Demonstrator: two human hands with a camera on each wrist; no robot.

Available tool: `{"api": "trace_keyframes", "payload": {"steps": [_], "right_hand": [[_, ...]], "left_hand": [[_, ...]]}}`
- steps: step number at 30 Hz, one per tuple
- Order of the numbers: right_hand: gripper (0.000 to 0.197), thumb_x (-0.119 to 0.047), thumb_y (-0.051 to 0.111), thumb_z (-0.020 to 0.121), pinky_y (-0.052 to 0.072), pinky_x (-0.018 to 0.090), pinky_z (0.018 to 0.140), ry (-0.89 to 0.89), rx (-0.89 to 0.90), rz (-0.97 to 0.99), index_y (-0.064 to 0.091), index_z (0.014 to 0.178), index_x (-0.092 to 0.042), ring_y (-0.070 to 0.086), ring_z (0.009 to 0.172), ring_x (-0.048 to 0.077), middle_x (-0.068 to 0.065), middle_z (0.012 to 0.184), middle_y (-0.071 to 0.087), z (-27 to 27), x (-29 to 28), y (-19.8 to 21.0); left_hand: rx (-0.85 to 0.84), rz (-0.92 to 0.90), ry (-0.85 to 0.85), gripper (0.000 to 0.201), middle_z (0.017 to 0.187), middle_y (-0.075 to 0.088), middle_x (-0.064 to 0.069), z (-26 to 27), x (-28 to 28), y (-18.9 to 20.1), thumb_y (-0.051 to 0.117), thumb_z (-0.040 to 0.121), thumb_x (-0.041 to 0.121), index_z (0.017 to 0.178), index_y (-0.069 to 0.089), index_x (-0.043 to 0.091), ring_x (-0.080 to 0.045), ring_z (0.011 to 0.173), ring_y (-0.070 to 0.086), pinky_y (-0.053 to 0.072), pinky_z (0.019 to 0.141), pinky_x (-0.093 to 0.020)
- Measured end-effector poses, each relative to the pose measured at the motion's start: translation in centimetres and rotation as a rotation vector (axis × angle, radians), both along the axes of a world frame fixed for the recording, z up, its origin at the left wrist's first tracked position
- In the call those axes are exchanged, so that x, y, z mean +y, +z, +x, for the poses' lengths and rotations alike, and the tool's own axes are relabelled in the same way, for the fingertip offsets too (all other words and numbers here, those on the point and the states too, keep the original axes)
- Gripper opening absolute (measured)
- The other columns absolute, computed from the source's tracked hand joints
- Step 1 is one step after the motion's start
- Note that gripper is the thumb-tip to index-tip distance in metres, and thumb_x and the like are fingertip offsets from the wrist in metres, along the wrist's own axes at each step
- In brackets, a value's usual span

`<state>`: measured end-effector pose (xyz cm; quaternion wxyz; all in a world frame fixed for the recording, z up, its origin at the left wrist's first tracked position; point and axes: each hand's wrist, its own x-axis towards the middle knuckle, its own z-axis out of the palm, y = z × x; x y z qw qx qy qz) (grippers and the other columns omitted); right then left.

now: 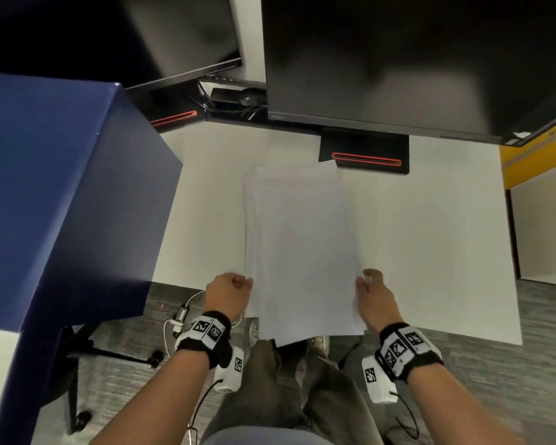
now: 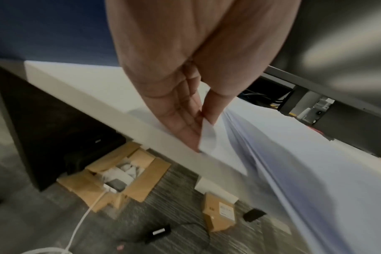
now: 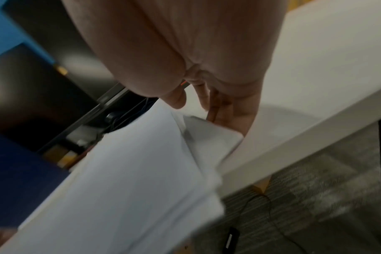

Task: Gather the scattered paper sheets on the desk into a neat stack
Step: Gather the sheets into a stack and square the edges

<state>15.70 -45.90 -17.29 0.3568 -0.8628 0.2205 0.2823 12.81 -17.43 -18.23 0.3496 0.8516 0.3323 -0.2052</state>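
A pile of white paper sheets (image 1: 302, 248) lies lengthwise on the white desk (image 1: 430, 239), its near end hanging over the desk's front edge. The sheets are roughly lined up, with a few edges fanned out at the far left and near end. My left hand (image 1: 238, 284) pinches the pile's left edge near the front, thumb above and fingers (image 2: 185, 127) beneath the paper sheets (image 2: 272, 163). My right hand (image 1: 366, 284) grips the right edge the same way; its fingers (image 3: 233, 111) curl under the paper sheets (image 3: 130, 180) while the thumb lies on top.
Two dark monitors (image 1: 398, 65) stand at the desk's back, one stand (image 1: 365, 152) just beyond the pile. A blue partition (image 1: 55, 200) rises on the left. Below the desk are open cardboard boxes (image 2: 120, 180), cables and carpet. Bare desk (image 3: 328, 68) lies right of the pile.
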Motion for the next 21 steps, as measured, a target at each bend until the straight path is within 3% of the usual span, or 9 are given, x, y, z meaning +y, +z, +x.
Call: {"api": "trace_keyframes", "payload": {"steps": [2, 5, 7, 9, 11, 14, 18, 19, 21], "right_hand": [[0.039, -0.021, 0.035, 0.103, 0.039, 0.031, 0.080, 0.036, 0.048, -0.009, 0.032, 0.138, -0.004, 0.059, 0.111, 0.042, 0.030, 0.126, 0.058, -0.6, 0.9, 0.0], [0.045, -0.029, 0.038, 0.103, 0.041, 0.034, 0.085, 0.045, 0.151, -0.022, 0.032, 0.138, -0.001, 0.056, 0.117, 0.041, 0.029, 0.131, 0.055, 0.4, 1.2, 0.0], [0.060, -0.049, 0.039, 0.098, 0.042, 0.037, 0.093, 0.122, 0.192, -0.121, 0.041, 0.134, 0.000, 0.056, 0.119, 0.038, 0.024, 0.132, 0.056, 2.5, 0.0, -0.1], [0.070, -0.057, 0.038, 0.095, 0.042, 0.038, 0.098, 0.133, 0.117, -0.205, 0.049, 0.130, 0.002, 0.055, 0.119, 0.037, 0.023, 0.131, 0.057, 5.9, -1.1, -0.4], [0.064, -0.051, 0.041, 0.096, 0.041, 0.036, 0.098, 0.105, 0.011, -0.175, 0.051, 0.128, 0.004, 0.055, 0.119, 0.038, 0.027, 0.131, 0.055, 10.0, -1.1, -0.8], [0.051, -0.040, 0.041, 0.098, 0.043, 0.036, 0.091, 0.090, -0.093, -0.092, 0.053, 0.117, 0.005, 0.057, 0.112, 0.041, 0.031, 0.122, 0.054, 15.4, 1.4, -1.7], [0.054, -0.032, 0.037, 0.102, 0.038, 0.041, 0.102, 0.205, -0.085, -0.108, 0.032, 0.145, 0.000, 0.045, 0.125, 0.042, 0.028, 0.139, 0.040, 18.8, 5.4, -1.9], [0.053, -0.032, 0.036, 0.102, 0.036, 0.040, 0.104, 0.194, -0.080, -0.075, 0.031, 0.146, -0.001, 0.044, 0.126, 0.042, 0.027, 0.139, 0.038, 19.1, 5.7, -1.7], [0.048, -0.036, 0.039, 0.100, 0.040, 0.043, 0.104, 0.153, -0.109, -0.070, 0.046, 0.133, -0.002, 0.047, 0.121, 0.043, 0.026, 0.132, 0.044, 19.3, 4.9, -1.6]], "left_hand": [[0.014, -0.045, -0.025, 0.017, 0.087, 0.079, -0.004, -0.4, -1.0, -0.2, 0.069, 0.088, 0.028, 0.094, 0.078, 0.015, -0.022, 0.086, 0.073, 0.057, 0.089, -0.032], [0.037, -0.043, -0.130, 0.017, 0.085, 0.078, 0.000, -0.2, -1.2, 0.4, 0.064, 0.088, 0.025, 0.090, 0.080, 0.019, -0.020, 0.082, 0.073, 0.056, 0.084, -0.026], [0.040, -0.072, -0.114, 0.024, 0.094, 0.076, 0.003, 1.5, 0.1, 0.8, 0.063, 0.089, 0.035, 0.101, 0.078, 0.021, -0.020, 0.090, 0.071, 0.052, 0.090, -0.027], [-0.005, -0.063, -0.036, 0.038, 0.106, 0.076, 0.001, 4.8, 1.7, 1.0, 0.062, 0.089, 0.047, 0.113, 0.074, 0.019, -0.023, 0.102, 0.070, 0.051, 0.100, -0.034], [-0.062, -0.027, 0.016, 0.043, 0.107, 0.076, -0.005, 8.9, 2.6, 1.1, 0.059, 0.091, 0.049, 0.110, 0.076, 0.014, -0.026, 0.104, 0.068, 0.049, 0.099, -0.031], [-0.118, -0.018, 0.073, 0.033, 0.084, 0.072, -0.007, 14.2, 2.2, 1.2, 0.059, 0.095, 0.037, 0.082, 0.075, 0.010, -0.023, 0.083, 0.064, 0.039, 0.073, -0.018], [-0.156, -0.070, 0.132, 0.022, 0.099, 0.078, -0.007, 16.8, 1.2, 0.5, 0.064, 0.091, 0.027, 0.097, 0.081, 0.013, -0.022, 0.091, 0.069, 0.042, 0.076, -0.016], [-0.192, -0.069, 0.164, 0.022, 0.100, 0.078, -0.006, 16.9, 1.2, 0.5, 0.064, 0.091, 0.026, 0.100, 0.080, 0.014, -0.019, 0.089, 0.068, 0.043, 0.076, -0.016], [-0.263, -0.066, 0.244, 0.024, 0.091, 0.076, 0.000, 16.4, 1.5, 0.8, 0.064, 0.092, 0.031, 0.097, 0.080, 0.015, -0.018, 0.086, 0.067, 0.044, 0.076, -0.018]]}}
